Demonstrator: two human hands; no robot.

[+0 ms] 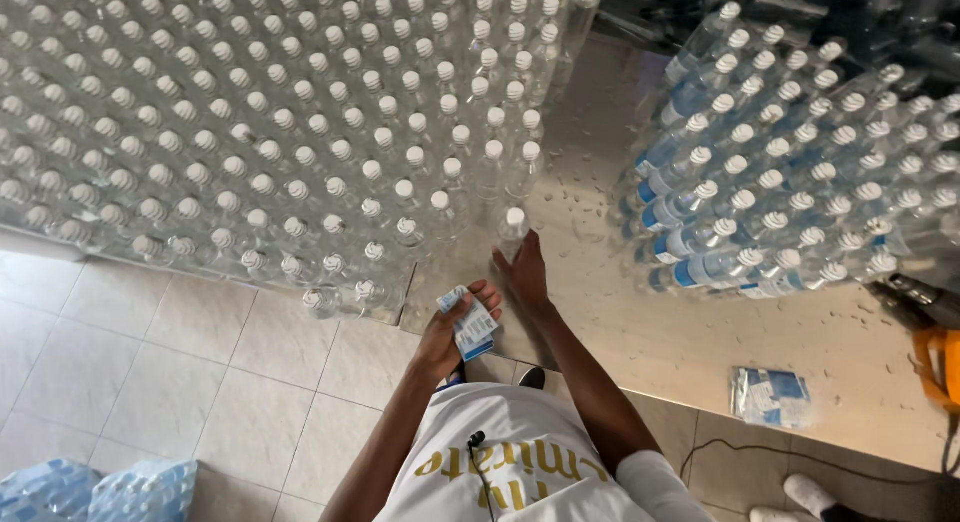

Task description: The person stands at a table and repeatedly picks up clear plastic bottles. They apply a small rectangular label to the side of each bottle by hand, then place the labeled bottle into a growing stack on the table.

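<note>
While left hand (452, 332) grips labels (470, 324) | right hand (524, 274) fingers touch bottle (513, 231)

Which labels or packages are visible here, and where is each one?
Stack of labels: in the left hand, small blue-and-white rectangles.
Flat packet: on the metal table, at right, blue and white in clear wrap.
Labelled bottles: lying stacked at right, blue-and-white bands.
Wrapped packs: on the floor, bottom left, bluish film.

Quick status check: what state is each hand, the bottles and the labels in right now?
Left hand: closed around the label stack.
Right hand: fingers on single bottle, upright, capped, unlabelled.
Unlabelled bottles: upright, capped, packed together.
Labelled bottles: capped, blue labels on.
Spare label pack: flat on table.
</note>
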